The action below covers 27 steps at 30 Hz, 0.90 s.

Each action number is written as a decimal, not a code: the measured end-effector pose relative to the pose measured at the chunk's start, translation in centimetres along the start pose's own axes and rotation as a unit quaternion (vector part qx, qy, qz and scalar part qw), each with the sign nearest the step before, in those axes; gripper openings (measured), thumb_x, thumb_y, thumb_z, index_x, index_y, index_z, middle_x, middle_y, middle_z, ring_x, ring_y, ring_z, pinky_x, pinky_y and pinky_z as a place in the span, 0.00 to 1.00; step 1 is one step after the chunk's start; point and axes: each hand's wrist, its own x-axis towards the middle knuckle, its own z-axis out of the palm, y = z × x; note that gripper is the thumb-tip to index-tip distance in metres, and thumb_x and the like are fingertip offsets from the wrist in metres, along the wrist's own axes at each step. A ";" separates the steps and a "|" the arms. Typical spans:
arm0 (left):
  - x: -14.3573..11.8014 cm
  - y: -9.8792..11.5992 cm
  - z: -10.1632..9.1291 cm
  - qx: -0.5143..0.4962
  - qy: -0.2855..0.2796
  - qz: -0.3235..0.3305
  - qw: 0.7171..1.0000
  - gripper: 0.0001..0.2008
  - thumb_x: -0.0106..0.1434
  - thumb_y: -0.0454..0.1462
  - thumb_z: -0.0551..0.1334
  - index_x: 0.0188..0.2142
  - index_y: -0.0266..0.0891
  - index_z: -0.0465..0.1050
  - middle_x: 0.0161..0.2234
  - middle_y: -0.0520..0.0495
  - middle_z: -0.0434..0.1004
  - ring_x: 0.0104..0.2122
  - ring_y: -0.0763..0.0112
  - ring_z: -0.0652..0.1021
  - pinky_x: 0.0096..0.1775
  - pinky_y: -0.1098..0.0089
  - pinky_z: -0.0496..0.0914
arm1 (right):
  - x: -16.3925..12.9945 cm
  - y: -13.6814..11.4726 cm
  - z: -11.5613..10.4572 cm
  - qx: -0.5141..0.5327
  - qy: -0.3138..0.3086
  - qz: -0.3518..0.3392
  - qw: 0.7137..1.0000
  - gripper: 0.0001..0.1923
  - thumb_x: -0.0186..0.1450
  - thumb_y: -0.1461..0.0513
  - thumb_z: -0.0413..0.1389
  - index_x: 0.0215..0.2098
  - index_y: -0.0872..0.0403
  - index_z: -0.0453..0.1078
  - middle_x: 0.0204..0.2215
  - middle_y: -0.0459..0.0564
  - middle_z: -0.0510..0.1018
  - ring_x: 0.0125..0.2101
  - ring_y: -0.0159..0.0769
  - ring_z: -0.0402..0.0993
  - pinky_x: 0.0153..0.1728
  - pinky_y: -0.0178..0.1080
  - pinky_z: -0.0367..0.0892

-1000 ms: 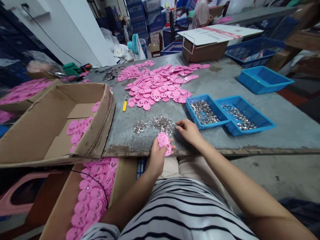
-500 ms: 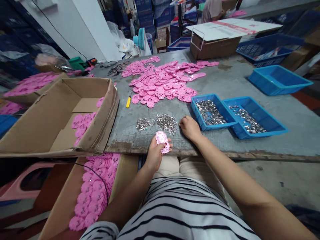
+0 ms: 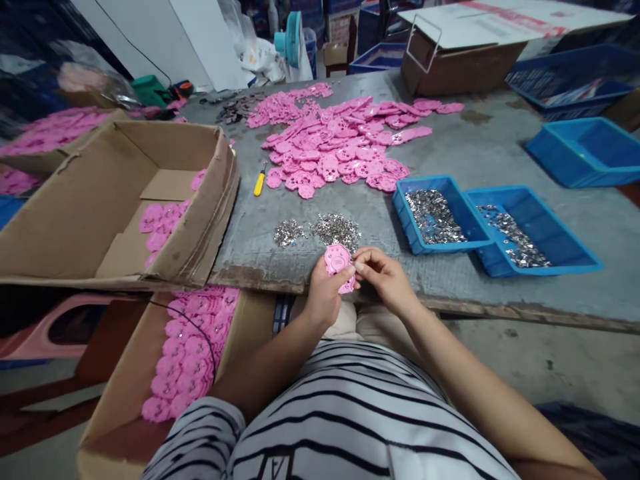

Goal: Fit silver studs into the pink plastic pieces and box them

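Left hand: the left hand (image 3: 324, 291) is closed on a pink plastic piece (image 3: 337, 257), thumb laid across its face.
Right hand: the right hand (image 3: 389, 277) has thumb and forefinger pinched together at the piece's right side; whether a metal part sits between them is too small to tell.
Pink piece: above the near edge of the worktop (image 3: 493, 150), about its middle, upper face showing.
Loose metal: just beyond the hands lie a larger pile of metal parts (image 3: 336, 228) and, to its left, a smaller pile (image 3: 288, 233).
Blue trays: right of the hands, a left tray (image 3: 403, 217) and a right tray (image 3: 567, 233) touch, both bearing metal parts; another tray (image 3: 575, 159) stands by the right edge.
Pink heap: a pink heap (image 3: 330, 148) spreads towards the far edge.
Screwdriver: a yellow-handled screwdriver (image 3: 259, 184) lies between the heap and a cardboard box (image 3: 55, 223) at the left end.
Below: a lower box (image 3: 247, 343) of stacked pink pieces (image 3: 186, 357), under the near edge.
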 end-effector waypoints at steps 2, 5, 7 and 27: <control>0.0 -0.2 0.5 -0.011 0.011 0.005 1.000 0.25 0.39 0.37 0.73 0.36 0.37 0.66 0.27 0.55 0.71 0.22 0.79 0.71 0.23 0.77 0.66 | -0.4 -0.4 0.1 -0.054 0.019 -0.039 0.998 0.13 0.60 0.53 0.57 0.24 0.52 0.68 0.34 0.50 0.72 0.35 0.36 0.70 0.38 0.40 0.68; -0.2 -0.3 0.7 -0.015 0.027 0.011 0.999 0.24 0.38 0.37 0.73 0.33 0.37 0.65 0.25 0.55 0.71 0.22 0.79 0.72 0.22 0.77 0.67 | -0.9 -0.8 0.0 -0.124 0.032 -0.094 0.987 0.11 0.63 0.55 0.55 0.27 0.52 0.71 0.33 0.51 0.74 0.39 0.38 0.71 0.43 0.43 0.68; -0.4 -0.3 0.5 -0.012 0.029 0.015 0.999 0.24 0.38 0.37 0.73 0.33 0.37 0.65 0.25 0.56 0.71 0.21 0.80 0.71 0.22 0.78 0.67 | -1.2 -0.9 -0.1 -0.134 0.036 -0.101 0.985 0.09 0.62 0.55 0.57 0.29 0.51 0.73 0.34 0.51 0.74 0.38 0.38 0.71 0.42 0.44 0.68; -1.4 0.3 0.8 0.101 0.060 0.062 0.991 0.15 0.44 0.31 0.66 0.32 0.38 0.65 0.24 0.56 0.72 0.20 0.78 0.72 0.21 0.76 0.68 | -1.6 -1.4 0.1 -0.002 0.080 -0.016 0.997 0.04 0.53 0.59 0.65 0.22 0.49 0.77 0.29 0.48 0.76 0.33 0.36 0.72 0.37 0.42 0.68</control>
